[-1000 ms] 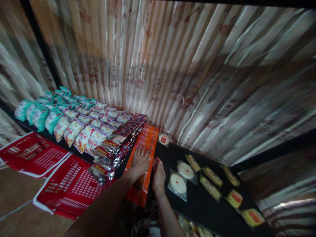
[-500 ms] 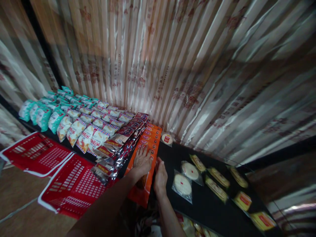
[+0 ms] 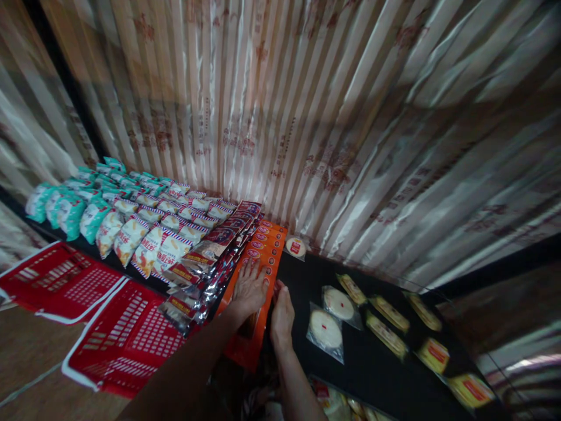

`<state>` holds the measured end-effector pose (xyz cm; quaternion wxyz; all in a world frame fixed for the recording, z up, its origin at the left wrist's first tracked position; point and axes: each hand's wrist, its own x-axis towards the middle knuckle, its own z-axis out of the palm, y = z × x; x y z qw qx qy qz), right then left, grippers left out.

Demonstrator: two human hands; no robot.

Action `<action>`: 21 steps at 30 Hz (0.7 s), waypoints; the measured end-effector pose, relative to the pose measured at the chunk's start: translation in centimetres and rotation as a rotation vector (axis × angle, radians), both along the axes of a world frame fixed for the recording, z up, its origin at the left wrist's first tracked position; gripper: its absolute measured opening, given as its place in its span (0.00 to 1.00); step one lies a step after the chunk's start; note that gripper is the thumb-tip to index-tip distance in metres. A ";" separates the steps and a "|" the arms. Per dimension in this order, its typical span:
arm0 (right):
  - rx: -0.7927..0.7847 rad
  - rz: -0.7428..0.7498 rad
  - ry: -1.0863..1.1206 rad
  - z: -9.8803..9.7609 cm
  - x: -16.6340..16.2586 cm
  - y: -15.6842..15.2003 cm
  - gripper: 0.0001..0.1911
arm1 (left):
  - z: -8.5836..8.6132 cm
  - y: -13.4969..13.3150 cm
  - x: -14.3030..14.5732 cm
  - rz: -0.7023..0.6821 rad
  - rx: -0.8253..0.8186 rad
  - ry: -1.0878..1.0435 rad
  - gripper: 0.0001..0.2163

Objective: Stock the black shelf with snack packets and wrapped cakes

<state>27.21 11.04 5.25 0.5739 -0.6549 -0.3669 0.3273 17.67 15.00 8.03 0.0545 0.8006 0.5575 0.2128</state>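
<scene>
My left hand [image 3: 249, 287] lies flat, fingers spread, on top of a row of orange snack packets [image 3: 263, 248] stacked on a black shelf [image 3: 372, 374]. My right hand [image 3: 281, 313] rests edge-on against the right side of that orange row, fingers together and straight. Just left of the orange row lies a row of silver and dark red packets [image 3: 205, 260]. To the right of my right hand lie two round white cakes in clear wrap [image 3: 325, 328].
Rows of white-orange and teal bags [image 3: 109, 213] fill the shelf's left. Two red baskets [image 3: 127, 336] sit below the shelf on the left. Yellow wrapped cakes [image 3: 388, 330] are scattered at right. A small round cake [image 3: 295, 246] lies by the striped curtain [image 3: 307, 117].
Both hands stay on the orange packets; the left hand shifts slightly forward along the row. The view wobbles a little.
</scene>
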 end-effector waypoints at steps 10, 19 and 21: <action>-0.018 0.011 -0.095 1.9 -0.7 0.0 0.35 | -0.2 -0.2 0.2 -0.006 0.013 0.011 0.21; 0.042 -0.047 -0.091 2.6 2.7 -1.4 0.32 | -0.2 -0.4 0.1 0.000 0.063 0.005 0.20; 0.072 -0.109 -0.191 3.2 5.0 -2.1 0.28 | -0.3 -0.3 0.1 0.013 0.050 0.012 0.20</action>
